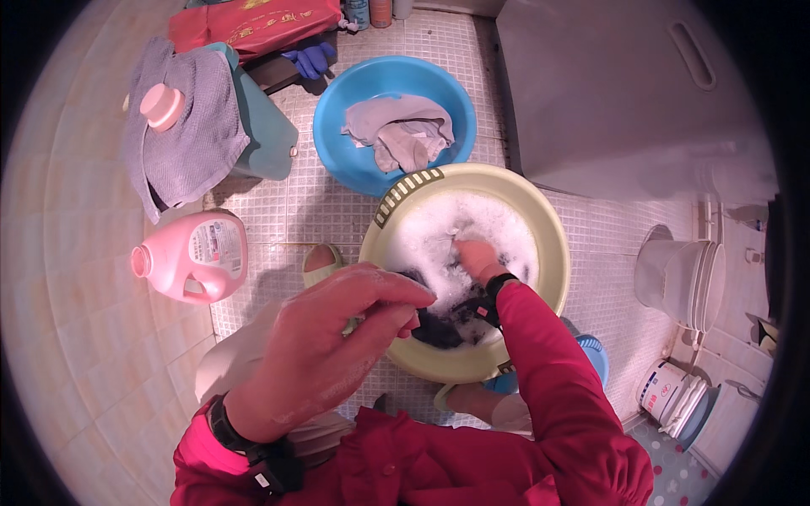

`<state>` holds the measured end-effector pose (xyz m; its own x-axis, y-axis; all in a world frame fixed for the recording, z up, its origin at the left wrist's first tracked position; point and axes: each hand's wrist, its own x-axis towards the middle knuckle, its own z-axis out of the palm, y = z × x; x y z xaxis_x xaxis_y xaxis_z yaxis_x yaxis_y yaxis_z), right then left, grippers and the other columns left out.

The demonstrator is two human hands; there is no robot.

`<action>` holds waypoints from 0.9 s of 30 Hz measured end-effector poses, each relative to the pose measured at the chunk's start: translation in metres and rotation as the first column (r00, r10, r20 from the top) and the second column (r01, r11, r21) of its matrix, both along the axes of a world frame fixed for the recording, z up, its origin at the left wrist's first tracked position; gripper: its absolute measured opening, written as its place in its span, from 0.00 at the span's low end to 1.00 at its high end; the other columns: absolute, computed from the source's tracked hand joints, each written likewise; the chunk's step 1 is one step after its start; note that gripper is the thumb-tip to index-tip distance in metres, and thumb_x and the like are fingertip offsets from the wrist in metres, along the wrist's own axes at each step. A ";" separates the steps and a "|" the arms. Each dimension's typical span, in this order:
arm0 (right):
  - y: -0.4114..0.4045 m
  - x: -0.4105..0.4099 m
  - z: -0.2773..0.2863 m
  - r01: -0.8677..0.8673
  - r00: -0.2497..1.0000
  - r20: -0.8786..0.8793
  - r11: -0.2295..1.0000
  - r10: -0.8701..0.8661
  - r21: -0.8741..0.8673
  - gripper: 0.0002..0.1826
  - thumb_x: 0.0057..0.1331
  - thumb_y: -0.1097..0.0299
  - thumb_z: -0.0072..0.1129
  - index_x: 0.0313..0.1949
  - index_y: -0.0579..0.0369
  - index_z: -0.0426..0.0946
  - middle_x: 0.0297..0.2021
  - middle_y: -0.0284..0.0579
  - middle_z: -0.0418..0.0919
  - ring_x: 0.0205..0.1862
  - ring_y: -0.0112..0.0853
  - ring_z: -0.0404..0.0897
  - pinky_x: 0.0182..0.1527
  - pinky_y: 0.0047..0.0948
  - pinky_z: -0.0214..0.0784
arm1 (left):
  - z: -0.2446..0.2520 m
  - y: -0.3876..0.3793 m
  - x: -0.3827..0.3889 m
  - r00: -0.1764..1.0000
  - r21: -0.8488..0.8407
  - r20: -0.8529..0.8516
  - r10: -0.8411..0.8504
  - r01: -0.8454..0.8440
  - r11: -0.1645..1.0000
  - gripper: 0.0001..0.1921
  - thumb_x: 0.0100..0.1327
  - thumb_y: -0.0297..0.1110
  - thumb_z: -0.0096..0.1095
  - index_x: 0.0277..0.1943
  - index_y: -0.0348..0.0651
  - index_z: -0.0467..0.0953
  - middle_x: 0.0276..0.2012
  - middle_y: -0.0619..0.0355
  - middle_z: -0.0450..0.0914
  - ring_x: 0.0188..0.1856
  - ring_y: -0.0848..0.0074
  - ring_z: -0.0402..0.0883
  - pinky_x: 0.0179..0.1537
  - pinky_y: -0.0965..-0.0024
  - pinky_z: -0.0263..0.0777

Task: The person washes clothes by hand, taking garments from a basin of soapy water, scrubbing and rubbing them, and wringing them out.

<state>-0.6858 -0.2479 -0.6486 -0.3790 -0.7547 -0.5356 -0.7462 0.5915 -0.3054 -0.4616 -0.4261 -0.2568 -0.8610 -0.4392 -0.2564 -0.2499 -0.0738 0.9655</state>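
Before me stands a yellow-green plastic basin [549, 221] full of white suds [500, 212], with dark wet cloth [436, 329] showing through them. My right hand [476, 256] reaches into the foam; its fingers are sunk in the suds, so what they touch is hidden. Raised over the basin's near left rim, my left hand [345, 329] has its thumb and fingertips drawn together, with nothing visible between them. Flecks of foam cling to its skin. Each wrist bears a dark band.
Beyond the basin sits a blue basin [326, 136] with pale cloths [405, 123]. Left are an uncapped pink detergent bottle [212, 253] and a teal container [266, 133] with a grey towel [196, 120] and pink cap [162, 106]. White buckets [671, 278] stand right, near a large grey appliance [607, 95].
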 end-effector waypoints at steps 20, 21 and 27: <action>0.005 0.000 0.385 -0.047 0.998 0.018 0.835 0.068 -0.549 0.09 0.65 0.69 0.54 0.44 0.57 0.74 0.34 0.52 0.78 0.39 0.44 0.77 0.44 0.36 0.68 | -0.017 0.007 -0.013 0.972 0.017 -0.234 0.033 -0.029 0.999 0.09 0.65 0.24 0.48 0.43 0.32 0.75 0.32 0.56 0.77 0.33 0.79 0.77 0.38 0.76 0.72; 0.009 0.002 0.411 -0.056 0.998 -0.005 0.831 0.063 -0.554 0.09 0.65 0.69 0.54 0.44 0.57 0.74 0.34 0.52 0.78 0.39 0.44 0.77 0.44 0.36 0.68 | -0.019 0.007 -0.014 0.947 0.038 -0.322 0.011 0.001 0.999 0.09 0.66 0.24 0.48 0.44 0.31 0.74 0.34 0.56 0.77 0.36 0.79 0.76 0.39 0.76 0.74; 0.025 0.015 0.524 0.071 0.989 -0.041 0.693 -0.144 -0.717 0.08 0.66 0.71 0.54 0.44 0.56 0.75 0.31 0.37 0.74 0.37 0.24 0.72 0.43 0.22 0.64 | -0.032 0.021 -0.045 0.952 0.115 -0.306 -0.009 0.046 0.992 0.08 0.65 0.23 0.49 0.43 0.32 0.75 0.35 0.56 0.77 0.37 0.79 0.76 0.38 0.76 0.74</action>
